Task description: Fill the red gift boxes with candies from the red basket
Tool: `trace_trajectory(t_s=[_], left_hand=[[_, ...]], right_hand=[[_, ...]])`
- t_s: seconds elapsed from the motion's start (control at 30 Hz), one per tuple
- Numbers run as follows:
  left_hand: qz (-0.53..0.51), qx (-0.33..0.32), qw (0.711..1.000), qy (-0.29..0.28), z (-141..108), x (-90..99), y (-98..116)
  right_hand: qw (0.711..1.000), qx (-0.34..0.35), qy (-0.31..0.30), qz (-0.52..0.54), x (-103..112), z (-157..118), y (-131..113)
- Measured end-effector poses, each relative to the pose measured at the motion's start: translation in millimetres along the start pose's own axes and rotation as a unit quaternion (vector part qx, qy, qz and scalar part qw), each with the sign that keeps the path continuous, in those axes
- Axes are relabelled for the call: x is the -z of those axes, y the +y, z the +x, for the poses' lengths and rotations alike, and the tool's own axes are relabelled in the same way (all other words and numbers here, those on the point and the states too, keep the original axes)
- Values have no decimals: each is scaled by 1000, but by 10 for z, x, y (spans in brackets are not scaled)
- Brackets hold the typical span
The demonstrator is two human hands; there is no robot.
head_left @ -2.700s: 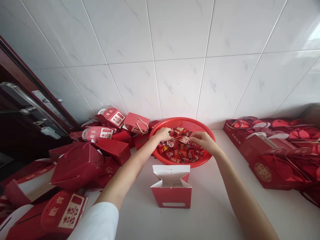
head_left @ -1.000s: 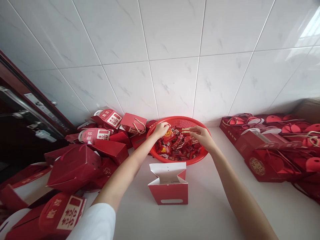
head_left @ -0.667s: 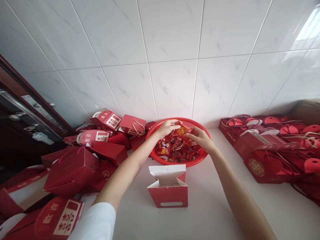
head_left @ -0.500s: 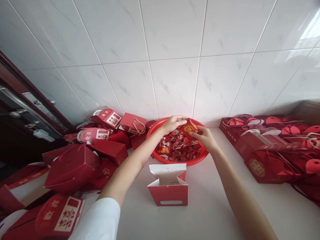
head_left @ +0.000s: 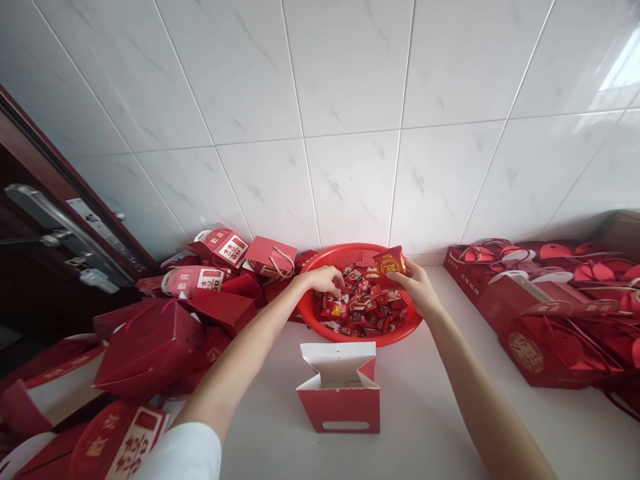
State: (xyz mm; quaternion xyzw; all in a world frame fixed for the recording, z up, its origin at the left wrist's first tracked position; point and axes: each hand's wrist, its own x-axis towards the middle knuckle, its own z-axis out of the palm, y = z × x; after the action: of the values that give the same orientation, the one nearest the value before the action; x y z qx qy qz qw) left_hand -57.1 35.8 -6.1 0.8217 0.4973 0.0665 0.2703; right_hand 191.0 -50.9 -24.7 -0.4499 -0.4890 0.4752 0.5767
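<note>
Head view is showing both hands working at a red basket [head_left: 345,256], and the arrangement between them is changing. A moment ago the shiny red packet [head_left: 389,264] was sitting between the two hands; now the right hand [head_left: 418,285] is holding it alone, the thumb pressing on the near face and the fingers closing behind its right edge. The packet is tilting slightly above the back right part of the basket, its gold emblem facing the camera. The left hand [head_left: 323,279] is no longer sharing it and is dipping toward the wrapped sweets [head_left: 367,301] at the basket's left side, its fingers bending downward and narrowing together; whether they are gripping a sweet, one cannot tell. So the work is now dividing: one hand is keeping a piece already picked out, while the other is busy among the loose ones. Just in front of the basket, an open carton [head_left: 335,407] is standing upright on the white tabletop [head_left: 280,427], its mouth gaping and neither hand touching it. Red boxes [head_left: 150,340] are lying heaped at the left, and handled boxes [head_left: 540,347] are standing packed together at the right.
</note>
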Motion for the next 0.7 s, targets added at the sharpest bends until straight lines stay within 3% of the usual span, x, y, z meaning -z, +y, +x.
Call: trace_trajectory(t_s=[0.2,0.3,0.5,0.7], left_hand=[[-16,22,985,172,155,-30,57],[-14,44,978,205,159,-61,48],[12,51,988,146,76,-75,15],[40,32,999,14,14,-107,19]], right_hand=[[1000,7,4,7,2,3,-5],[1000,11,13,9,0,11,4],[1000,9,10,14,0,17,20],[1000,11,1,14,3,16,24]])
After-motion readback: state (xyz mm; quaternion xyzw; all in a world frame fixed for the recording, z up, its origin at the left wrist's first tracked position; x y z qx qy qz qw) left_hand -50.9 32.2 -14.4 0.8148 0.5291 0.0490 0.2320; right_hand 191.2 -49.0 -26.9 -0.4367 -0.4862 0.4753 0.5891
